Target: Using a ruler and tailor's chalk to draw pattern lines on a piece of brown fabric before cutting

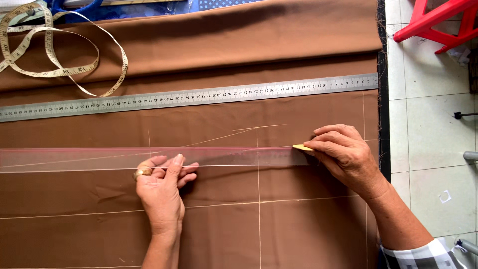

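The right hand [343, 152] has its grip closed on a small yellow piece of chalk [302, 147], pinched between thumb and fingertips. The chalk's tip pokes out to the left of the grip and meets the upper edge of a long clear ruler [74, 158] with a pink top edge, which lies flat across the brown cloth [224, 239]. The ruler runs away from this grip toward the left hand [162, 192].

The left hand holds nothing; its grip is open, fingers spread and pressed flat on the lower edge of the clear ruler, pinning it to the cloth. A ring sits on one finger.

Pale chalk lines [258, 199] cross the cloth below and between the two grips. Above both hands, well apart from them, a long steel ruler [199, 96] lies across the cloth. Further up and to the left of the left grip, a tape measure [59, 69] lies looped. To the right of the right hand, past the desk edge [382, 124], is a tiled floor [428, 129] and what looks like a red stool [438, 22].
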